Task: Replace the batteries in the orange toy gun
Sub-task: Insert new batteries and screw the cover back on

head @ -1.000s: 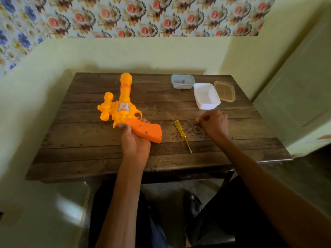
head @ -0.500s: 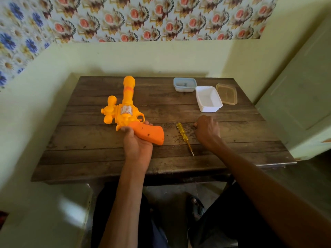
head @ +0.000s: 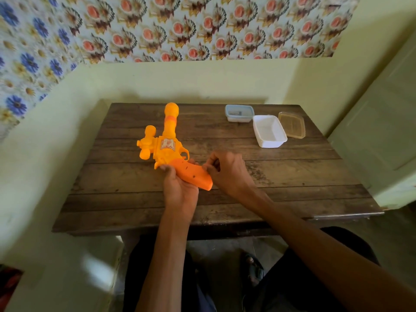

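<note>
A person sits at a dark wooden plank table [head: 281, 176] set against a pale yellow wall, seen from above through a camera on their head. An orange toy gun [head: 167, 145] lies near the middle of the table, its barrel pointing toward the far wall and its darker orange grip [head: 193, 175] angled back toward the person. The left hand [head: 180, 190] grasps the grip from below, thumb on its near edge and fingers wrapped underneath, closed around it. The right hand [head: 227, 172] sits just right of the gun, touching the upper edge of the grip; its fingers are curled in narrow, thumb and forefinger pinched together at the grip, but whether they hold anything small cannot be told. Far right of the gun, toward the table's back corner, stand three small tubs close together: a pale blue plastic container [head: 239, 113] with something small inside, an open white rectangular container [head: 269, 131] just beside it, and a clear amber-tinted lid or tray [head: 292, 124] touching the white one's far side. Floral wallpaper covers the wall above the table
</note>
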